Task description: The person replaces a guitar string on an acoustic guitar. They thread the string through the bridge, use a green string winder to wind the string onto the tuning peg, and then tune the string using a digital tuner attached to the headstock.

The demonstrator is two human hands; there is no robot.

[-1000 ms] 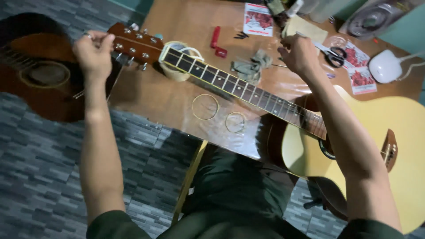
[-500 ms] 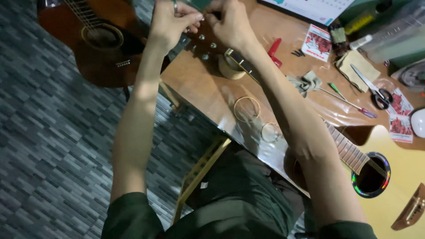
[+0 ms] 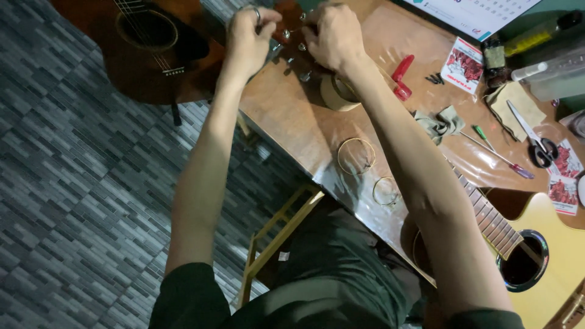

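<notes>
Head view: guitar headstock [image 3: 292, 36] at the table's [image 3: 286, 122] far edge; my left hand [image 3: 247, 36] and right hand [image 3: 332, 36] both pinch at its tuning pegs [image 3: 303, 47]; red-and-white square packets [image 3: 461, 66] lie right; coiled strings [image 3: 356, 155] nearer.

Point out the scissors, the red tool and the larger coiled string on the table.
scissors [image 3: 531, 137]: head view, on the blades just above the black handles.
red tool [image 3: 401, 75]: head view, on its red body.
larger coiled string [image 3: 356, 141]: head view, on the top of the wire loop.
</notes>
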